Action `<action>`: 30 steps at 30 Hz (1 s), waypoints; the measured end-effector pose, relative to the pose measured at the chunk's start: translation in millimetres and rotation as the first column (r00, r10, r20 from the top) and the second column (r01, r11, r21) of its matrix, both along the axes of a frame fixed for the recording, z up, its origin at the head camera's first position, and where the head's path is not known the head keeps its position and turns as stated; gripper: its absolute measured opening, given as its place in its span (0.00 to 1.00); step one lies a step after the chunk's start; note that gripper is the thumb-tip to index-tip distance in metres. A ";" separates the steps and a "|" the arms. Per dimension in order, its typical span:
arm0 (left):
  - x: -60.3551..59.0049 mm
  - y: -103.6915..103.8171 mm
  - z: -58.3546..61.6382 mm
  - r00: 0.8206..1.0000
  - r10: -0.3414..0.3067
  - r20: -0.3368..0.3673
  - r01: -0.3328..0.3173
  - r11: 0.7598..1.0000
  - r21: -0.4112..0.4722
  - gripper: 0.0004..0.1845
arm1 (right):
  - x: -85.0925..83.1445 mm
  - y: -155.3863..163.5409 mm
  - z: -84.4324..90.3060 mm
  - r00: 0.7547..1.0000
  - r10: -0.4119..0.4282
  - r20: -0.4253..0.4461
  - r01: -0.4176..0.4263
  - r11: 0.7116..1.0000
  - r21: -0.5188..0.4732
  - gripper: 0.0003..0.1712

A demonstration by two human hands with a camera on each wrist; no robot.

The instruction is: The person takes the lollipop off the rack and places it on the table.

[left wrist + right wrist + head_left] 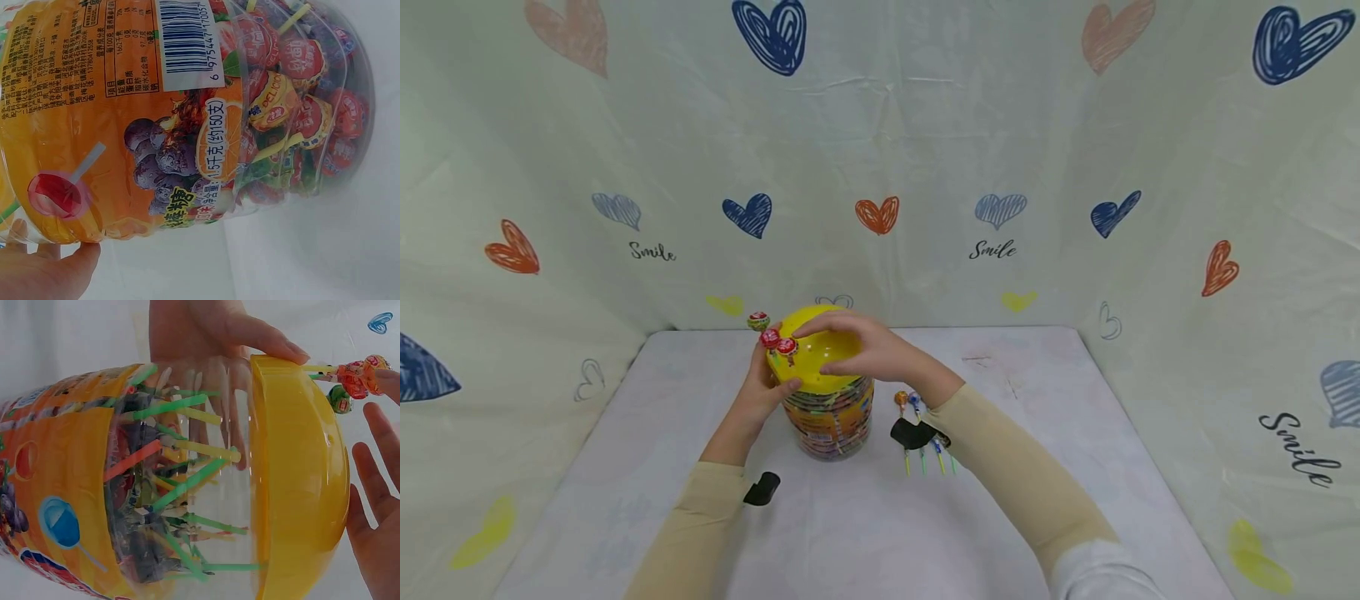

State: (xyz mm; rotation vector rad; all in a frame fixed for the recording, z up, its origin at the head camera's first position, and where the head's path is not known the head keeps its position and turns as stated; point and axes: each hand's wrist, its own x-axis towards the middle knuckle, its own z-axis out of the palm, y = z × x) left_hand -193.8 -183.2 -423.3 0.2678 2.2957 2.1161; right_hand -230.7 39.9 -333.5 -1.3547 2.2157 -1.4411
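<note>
1. Beige sleeves (1015, 475) cover both forearms.
2. Left hand (760, 383) grips the candy jar (831, 425), thumb on its yellow lid (808, 375).
3. Right hand (876, 346): fingers parted, unclenched at the lid, three lollipops (770, 338) near their tips.

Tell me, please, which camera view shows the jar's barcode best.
The left wrist view: the barcode is large, its digits readable. In the head view I cannot make it out; the right wrist view lacks it.

lollipops (901, 399) right of jar (829, 423)
</note>
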 end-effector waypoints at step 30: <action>-1.8 -2.9 -4.1 0.999 -0.013 -0.049 0.011 1.000 -0.028 0.44 | -4.7 -10.9 7.6 0.985 0.166 0.039 -0.168 0.984 0.052 0.27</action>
